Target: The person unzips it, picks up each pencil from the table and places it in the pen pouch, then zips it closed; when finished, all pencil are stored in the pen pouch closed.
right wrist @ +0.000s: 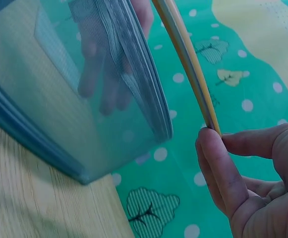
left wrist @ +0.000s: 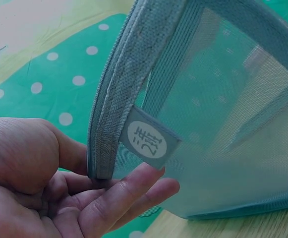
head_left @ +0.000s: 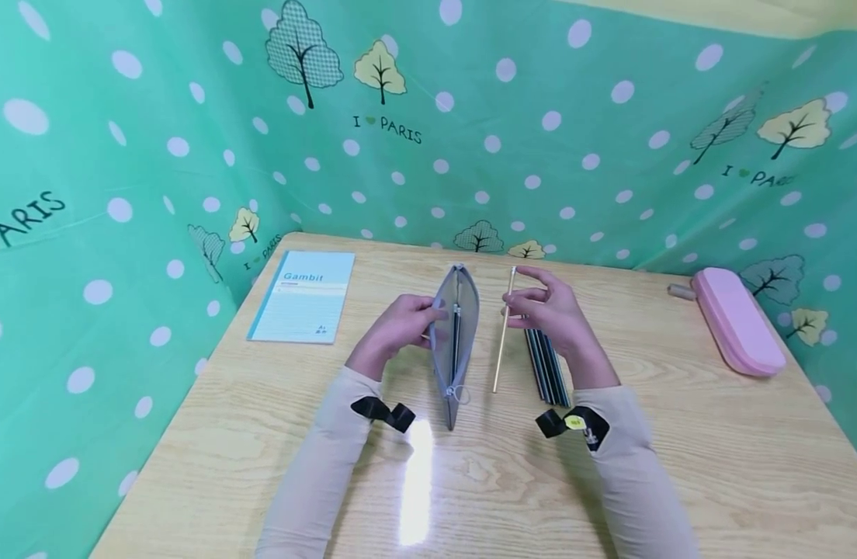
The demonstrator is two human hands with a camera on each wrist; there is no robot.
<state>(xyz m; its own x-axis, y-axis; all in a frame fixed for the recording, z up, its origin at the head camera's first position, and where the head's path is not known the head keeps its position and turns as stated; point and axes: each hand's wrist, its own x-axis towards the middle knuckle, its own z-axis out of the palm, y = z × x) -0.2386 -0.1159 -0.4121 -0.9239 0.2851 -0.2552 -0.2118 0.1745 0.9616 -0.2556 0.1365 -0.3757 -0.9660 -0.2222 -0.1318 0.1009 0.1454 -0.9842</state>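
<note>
My left hand (head_left: 400, 324) grips the edge of a grey-blue zippered mesh pouch (head_left: 438, 351), which stands on its long edge with its mouth spread. A small white-printed tag (left wrist: 147, 140) lies by the fingertips in the left wrist view. Inside the pouch, dark pencils (head_left: 456, 334) show in the head view; their number is unclear. Just right of the pouch, my right hand (head_left: 560, 314) pinches a slim yellow pencil (head_left: 501, 341) near its far end, apart from the pouch. Under that hand lies a bundle of dark pencils (head_left: 549, 369), partly hidden by it.
A light blue notebook (head_left: 304, 299) lies at the back left of the wooden table (head_left: 470, 497). At the right are a pink pencil case (head_left: 739, 322) and a small grey-brown cylinder (head_left: 681, 292). A green dotted cloth (head_left: 561, 155) hangs behind the table.
</note>
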